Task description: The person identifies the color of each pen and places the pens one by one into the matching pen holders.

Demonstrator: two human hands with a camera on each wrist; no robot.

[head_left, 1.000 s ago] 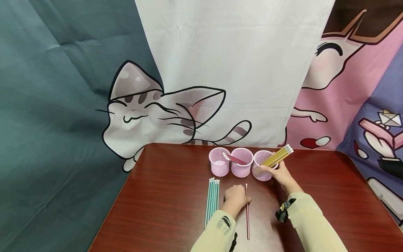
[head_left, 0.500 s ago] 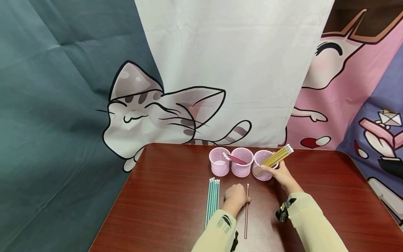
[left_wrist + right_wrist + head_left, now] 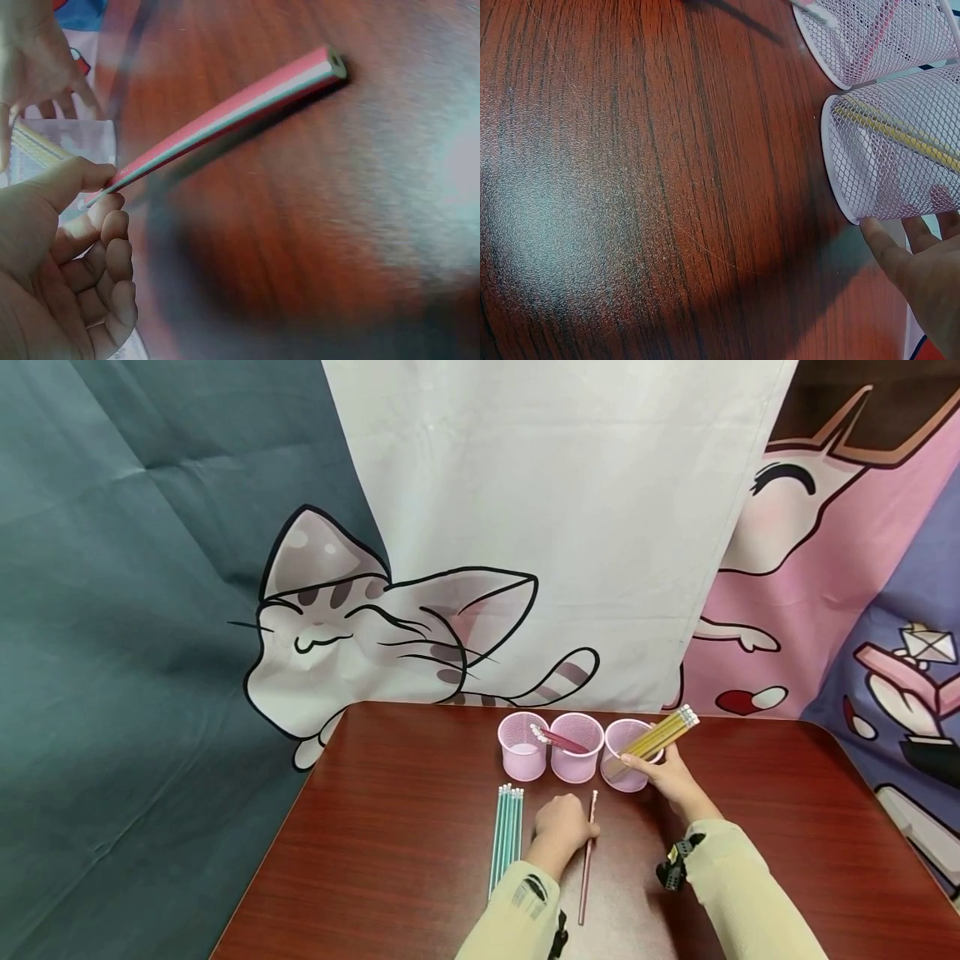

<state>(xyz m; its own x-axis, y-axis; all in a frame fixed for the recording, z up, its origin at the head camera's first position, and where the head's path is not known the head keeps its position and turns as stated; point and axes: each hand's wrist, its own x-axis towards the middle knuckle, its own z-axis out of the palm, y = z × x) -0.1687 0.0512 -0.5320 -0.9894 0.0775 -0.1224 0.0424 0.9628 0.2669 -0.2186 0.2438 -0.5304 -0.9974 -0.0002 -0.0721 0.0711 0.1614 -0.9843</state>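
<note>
At ten o'clock from your left hand (image 3: 558, 827), a cat (image 3: 375, 639) is printed on the hanging cloth (image 3: 187, 777) beyond the table (image 3: 360, 827); at nine, just beside that hand, teal pencils (image 3: 506, 835) lie side by side on the wood, white-tipped ends toward twelve, some lower ends hidden by your left sleeve (image 3: 513, 914); at eleven stands the left cup (image 3: 523, 766), pink mesh, upright. Your left hand pinches a single red pencil (image 3: 586, 885) between thumb and index finger, its other fingers curled; the pencil's eraser end points to twelve, its flat, unsharpened end to six; whether it touches the table you cannot tell; at twelve stands the middle cup (image 3: 573, 768), a red bundle (image 3: 566, 742) leaning in it, erasers toward ten, overlapping the left cup's rim in the head view. Between one and two stands the right cup (image 3: 625, 783), yellow pencils (image 3: 662, 732) slanting out of it toward two; past two, your right hand (image 3: 672, 779) grips that cup, thumb at its near side, fingers along the mesh wall; your right sleeve (image 3: 750, 893) runs off toward five.
</note>
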